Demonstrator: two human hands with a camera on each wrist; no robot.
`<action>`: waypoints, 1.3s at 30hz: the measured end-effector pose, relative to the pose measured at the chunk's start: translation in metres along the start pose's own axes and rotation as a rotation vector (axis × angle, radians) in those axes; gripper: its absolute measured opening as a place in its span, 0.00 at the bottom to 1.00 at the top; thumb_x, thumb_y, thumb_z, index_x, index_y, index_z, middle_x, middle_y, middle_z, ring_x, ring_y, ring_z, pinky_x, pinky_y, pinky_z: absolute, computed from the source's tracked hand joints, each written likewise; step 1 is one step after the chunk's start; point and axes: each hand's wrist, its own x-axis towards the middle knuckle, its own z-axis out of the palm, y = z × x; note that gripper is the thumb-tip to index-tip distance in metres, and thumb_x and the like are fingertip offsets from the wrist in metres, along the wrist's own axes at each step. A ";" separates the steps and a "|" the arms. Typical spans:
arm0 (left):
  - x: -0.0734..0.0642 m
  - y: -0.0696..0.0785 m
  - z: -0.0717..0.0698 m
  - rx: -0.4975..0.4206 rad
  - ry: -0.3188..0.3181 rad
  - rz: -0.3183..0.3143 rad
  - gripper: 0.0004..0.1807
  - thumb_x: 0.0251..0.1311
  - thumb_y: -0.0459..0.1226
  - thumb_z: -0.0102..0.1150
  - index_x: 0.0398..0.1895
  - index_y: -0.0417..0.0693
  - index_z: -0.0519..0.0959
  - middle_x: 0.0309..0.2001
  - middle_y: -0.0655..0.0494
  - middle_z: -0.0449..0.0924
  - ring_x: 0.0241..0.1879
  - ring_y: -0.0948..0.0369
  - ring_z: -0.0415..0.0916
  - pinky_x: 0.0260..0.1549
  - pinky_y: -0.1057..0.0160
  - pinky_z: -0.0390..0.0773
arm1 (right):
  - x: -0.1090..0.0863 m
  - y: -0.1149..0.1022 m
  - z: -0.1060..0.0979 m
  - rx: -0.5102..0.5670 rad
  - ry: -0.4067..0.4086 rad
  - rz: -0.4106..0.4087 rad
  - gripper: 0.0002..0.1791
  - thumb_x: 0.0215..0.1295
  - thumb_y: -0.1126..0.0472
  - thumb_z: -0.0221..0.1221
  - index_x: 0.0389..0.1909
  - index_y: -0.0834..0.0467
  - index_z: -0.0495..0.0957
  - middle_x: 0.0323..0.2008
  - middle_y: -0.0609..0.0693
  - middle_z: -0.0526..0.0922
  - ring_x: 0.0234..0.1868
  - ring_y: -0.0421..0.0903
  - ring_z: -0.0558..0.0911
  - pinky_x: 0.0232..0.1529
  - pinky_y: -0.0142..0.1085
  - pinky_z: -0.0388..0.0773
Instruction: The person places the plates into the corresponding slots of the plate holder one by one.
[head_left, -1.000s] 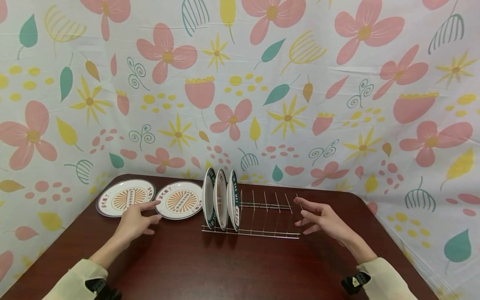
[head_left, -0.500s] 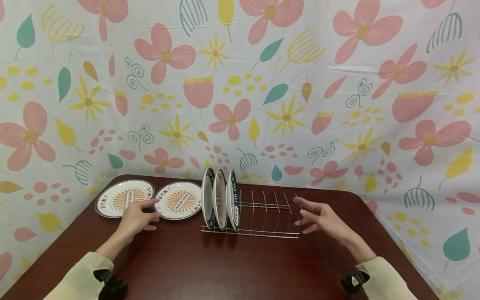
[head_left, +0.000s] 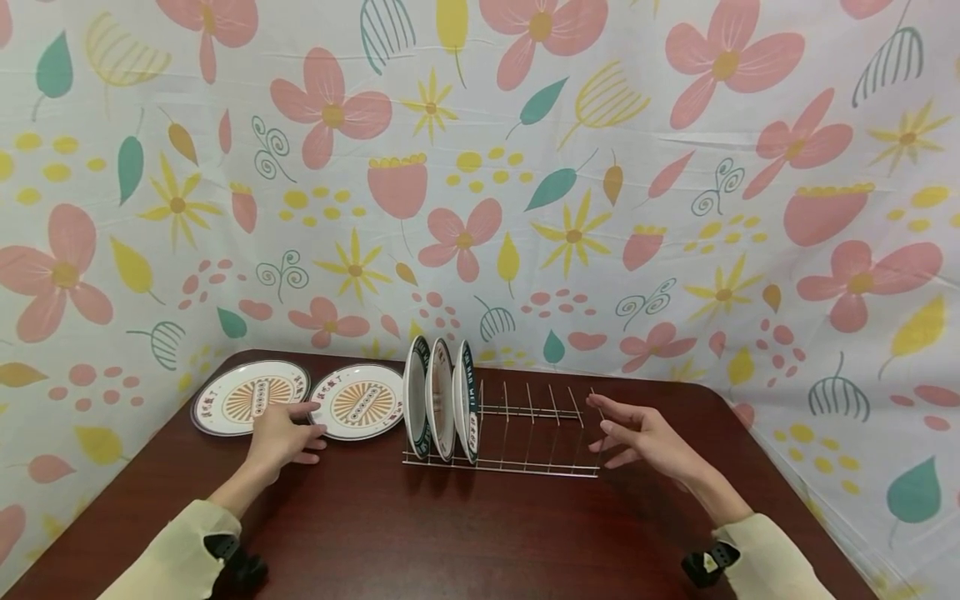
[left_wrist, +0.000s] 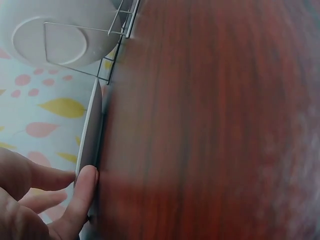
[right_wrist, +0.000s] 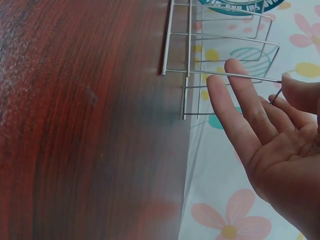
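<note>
Near the front left edge of a white plate (head_left: 358, 402) with an orange sunburst, lying flat, is my left hand (head_left: 281, 442). In the left wrist view, its fingertips (left_wrist: 89, 175) pinch the rim of that plate (left_wrist: 90, 132) from both sides. A wire plate rack (head_left: 525, 471) stands to the right of it. Three plates (head_left: 444, 400) are upright in its left slots; the slots to the right hold none. My right hand (head_left: 645, 442) is at the rack's right end, thumb (right_wrist: 299, 92) and a finger pinching the top of the end wire, other fingers extended.
Another flat plate (head_left: 251, 397) with the same sunburst lies farther left, partly behind my left hand. Everything sits on a dark red-brown wooden table (head_left: 480, 533). A floral cloth (head_left: 480, 167) hangs behind the table's back edge.
My left hand and sleeve have shifted slightly to the right along the plate's edge. The right hand, the rack and the plates stay where they were.
</note>
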 end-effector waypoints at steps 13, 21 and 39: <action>-0.012 0.004 -0.004 0.049 0.002 -0.004 0.32 0.61 0.20 0.63 0.71 0.25 0.70 0.64 0.21 0.71 0.30 0.51 0.89 0.26 0.53 0.88 | -0.001 -0.001 0.000 -0.004 -0.002 -0.005 0.34 0.84 0.60 0.53 0.82 0.66 0.54 0.80 0.70 0.52 0.51 0.60 0.87 0.43 0.56 0.87; -0.028 0.005 -0.021 0.126 -0.046 -0.009 0.32 0.62 0.22 0.65 0.71 0.28 0.71 0.62 0.22 0.73 0.31 0.51 0.89 0.26 0.52 0.88 | 0.000 -0.001 -0.001 0.000 -0.009 -0.011 0.34 0.84 0.60 0.53 0.82 0.66 0.53 0.80 0.70 0.52 0.51 0.60 0.87 0.44 0.56 0.86; -0.022 -0.017 -0.058 0.069 -0.249 0.010 0.36 0.68 0.28 0.67 0.76 0.28 0.64 0.70 0.23 0.65 0.36 0.47 0.89 0.30 0.49 0.89 | 0.001 0.000 0.000 -0.002 -0.014 -0.032 0.34 0.84 0.62 0.53 0.82 0.68 0.53 0.79 0.73 0.51 0.50 0.59 0.88 0.43 0.57 0.86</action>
